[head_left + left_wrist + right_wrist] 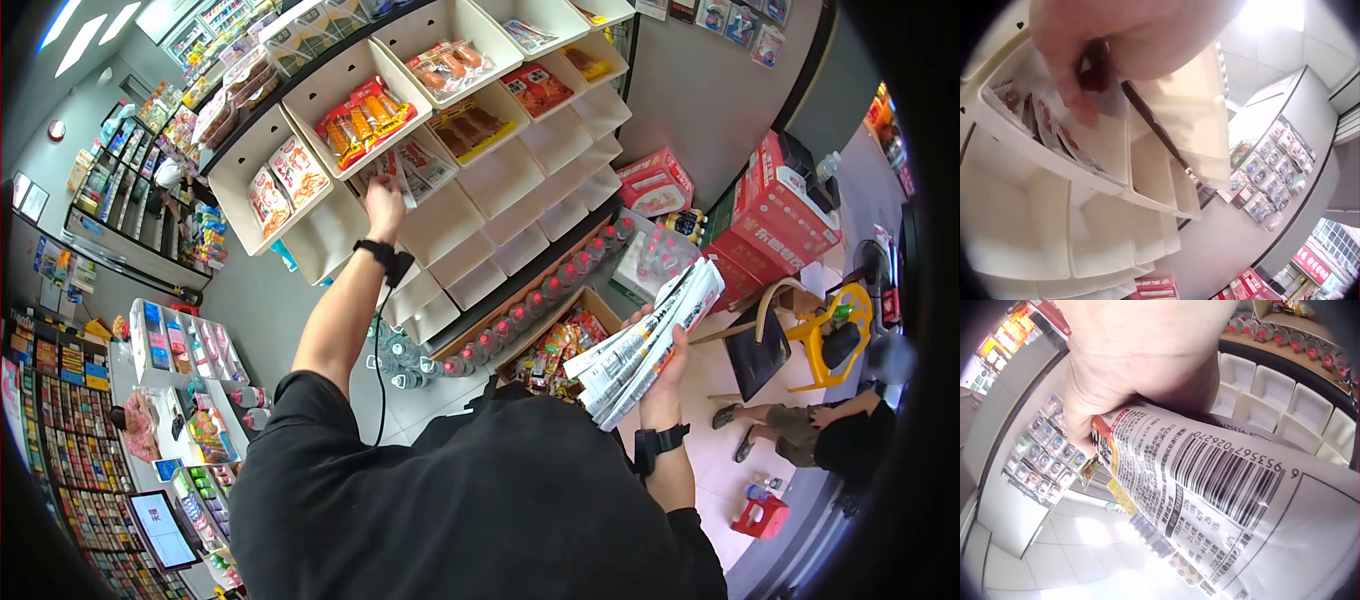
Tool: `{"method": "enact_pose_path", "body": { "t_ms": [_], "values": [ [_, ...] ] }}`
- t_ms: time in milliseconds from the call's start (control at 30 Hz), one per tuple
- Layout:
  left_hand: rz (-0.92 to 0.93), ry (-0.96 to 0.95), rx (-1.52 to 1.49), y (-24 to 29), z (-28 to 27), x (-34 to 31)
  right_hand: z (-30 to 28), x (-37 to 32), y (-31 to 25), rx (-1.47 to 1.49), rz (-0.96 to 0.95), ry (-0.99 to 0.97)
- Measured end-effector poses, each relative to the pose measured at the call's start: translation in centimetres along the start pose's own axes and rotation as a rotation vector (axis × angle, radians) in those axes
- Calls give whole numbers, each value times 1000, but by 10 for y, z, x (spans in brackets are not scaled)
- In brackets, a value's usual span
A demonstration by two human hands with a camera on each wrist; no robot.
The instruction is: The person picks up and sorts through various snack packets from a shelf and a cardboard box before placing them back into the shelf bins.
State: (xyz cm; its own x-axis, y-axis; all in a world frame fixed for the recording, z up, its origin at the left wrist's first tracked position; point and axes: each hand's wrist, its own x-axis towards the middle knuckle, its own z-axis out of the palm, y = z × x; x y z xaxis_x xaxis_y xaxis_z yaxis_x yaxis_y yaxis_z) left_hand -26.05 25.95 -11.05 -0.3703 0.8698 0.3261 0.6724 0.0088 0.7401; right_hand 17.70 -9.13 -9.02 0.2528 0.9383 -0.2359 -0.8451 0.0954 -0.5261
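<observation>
The left hand (385, 208) reaches into a white bin of flat white-and-red packets (422, 165) on the tiered rack. Seen from the left wrist, this hand (1116, 37) has thumb and fingers curled round a partly hidden packet with clear film and dark red on it (1096, 80); more packets (1054, 131) stand beside it in the bin. The right hand (668, 375) grips a fanned bundle of white printed packets (640, 350), away from the rack. In the right wrist view a packet back with a barcode (1229, 481) extends from under the right hand (1141, 362).
Neighbouring bins hold orange-and-red packs (368, 122) and sausage packs (450, 68). Red-capped bottles (517, 322) line the rack's foot, beside a carton of snacks (570, 345). Red boxes (775, 215), a yellow chair (835, 335) and a seated person (845, 435) are at the right.
</observation>
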Motion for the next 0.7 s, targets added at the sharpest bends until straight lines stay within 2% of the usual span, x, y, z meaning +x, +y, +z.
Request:
{"method": "enact_pose_path", "body": {
  "t_ms": [67, 100, 167, 233, 300, 333, 367, 400, 500, 633, 700],
  "values": [
    [-48, -40, 107, -8, 20, 25, -5, 5, 5, 3, 1, -20],
    [-153, -234, 240, -14, 28, 49, -9, 4, 6, 12, 7, -32],
    [-127, -375, 324, -41, 42, 78, 4, -1, 6, -20, 31, -35],
    [-151, -466, 343, -55, 46, 57, 6, -5, 4, -42, 64, -16],
    [-24, -575, 552, -33, 40, 63, -7, 1, 8, -32, 30, -38],
    [114, -589, 603, -50, 50, 66, -11, 2, 9, -24, 15, -38],
    [126, -576, 653, -46, 47, 60, -7, 1, 5, -44, 31, -92],
    [130, -569, 707, -46, 47, 55, 4, -3, 5, -48, -21, -27],
    [155, -596, 775, -45, 44, 54, 3, -3, 3, -72, 12, -68],
    [131, -641, 849, -47, 50, 56, -1, 0, 8, -52, -11, 4],
    [190, -624, 962, -52, 55, 55, -2, 0, 9, -54, -18, 20]
  ]
}}
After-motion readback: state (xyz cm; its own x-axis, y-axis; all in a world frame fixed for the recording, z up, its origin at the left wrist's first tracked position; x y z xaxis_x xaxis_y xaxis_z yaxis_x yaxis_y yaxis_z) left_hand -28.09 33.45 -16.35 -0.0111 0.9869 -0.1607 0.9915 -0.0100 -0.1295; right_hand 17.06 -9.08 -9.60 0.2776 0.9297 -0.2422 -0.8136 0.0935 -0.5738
